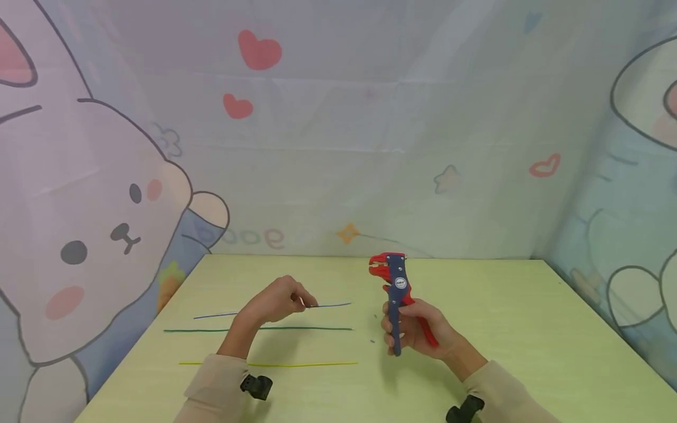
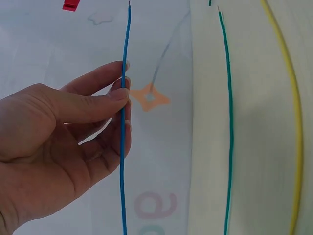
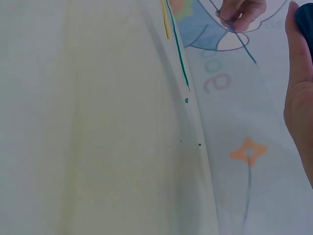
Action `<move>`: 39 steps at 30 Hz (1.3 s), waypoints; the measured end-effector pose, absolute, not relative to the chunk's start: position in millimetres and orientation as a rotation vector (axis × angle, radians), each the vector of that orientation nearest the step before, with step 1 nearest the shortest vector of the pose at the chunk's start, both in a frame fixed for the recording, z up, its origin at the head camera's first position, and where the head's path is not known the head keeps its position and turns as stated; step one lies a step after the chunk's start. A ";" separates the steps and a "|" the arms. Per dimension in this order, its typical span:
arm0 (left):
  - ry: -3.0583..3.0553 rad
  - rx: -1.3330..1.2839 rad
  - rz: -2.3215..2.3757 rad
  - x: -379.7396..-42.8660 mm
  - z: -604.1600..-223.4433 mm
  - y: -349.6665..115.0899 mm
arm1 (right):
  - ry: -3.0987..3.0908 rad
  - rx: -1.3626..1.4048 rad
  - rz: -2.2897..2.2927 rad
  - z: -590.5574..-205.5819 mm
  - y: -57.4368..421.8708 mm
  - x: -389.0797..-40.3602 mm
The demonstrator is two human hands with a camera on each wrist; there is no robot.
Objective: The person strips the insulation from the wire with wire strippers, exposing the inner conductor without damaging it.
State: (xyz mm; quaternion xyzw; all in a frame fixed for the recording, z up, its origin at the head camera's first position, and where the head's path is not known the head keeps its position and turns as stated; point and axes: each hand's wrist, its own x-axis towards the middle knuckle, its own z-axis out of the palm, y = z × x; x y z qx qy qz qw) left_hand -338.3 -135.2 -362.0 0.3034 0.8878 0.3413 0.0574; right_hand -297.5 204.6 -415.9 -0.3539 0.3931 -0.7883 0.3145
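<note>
Between thumb and fingertips, my left hand pinches a blue wire, held up over the table. In the left wrist view the blue wire runs nearly upright past the thumb, with a short bare tip at its top end. My right hand grips a wire stripper with blue and red handles. Its red jaws point up and left, apart from the blue wire's end. In the right wrist view only the edge of the right hand and part of a dark handle show.
A green wire lies across the yellow-green table, with a yellow wire nearer me. Small blue and green scraps lie beyond the green wire's right end. A printed cloth hangs behind the table.
</note>
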 end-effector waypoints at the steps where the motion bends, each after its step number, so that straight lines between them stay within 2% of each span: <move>1: 2.685 0.922 1.013 -339.8 -364.9 -135.7 | 1.042 -0.924 -2.078 -415.4 204.5 -297.1; 7: 2.628 0.984 0.880 -347.4 -384.6 -136.1 | 1.014 -0.922 -2.062 -414.0 204.8 -296.5; 17: 2.633 0.896 0.787 -348.0 -404.8 -126.5 | 0.966 -0.956 -2.030 -413.0 204.7 -298.4; 24: 2.682 0.854 0.808 -344.9 -405.6 -121.9 | 0.956 -0.932 -2.033 -412.9 204.6 -298.2; 32: 2.690 0.946 0.855 -342.2 -402.2 -125.8 | 0.989 -0.941 -2.043 -413.0 206.5 -298.8; 39: 2.417 0.945 1.044 -318.0 -393.9 -146.3 | 0.971 -0.961 -2.037 -414.8 211.0 -301.1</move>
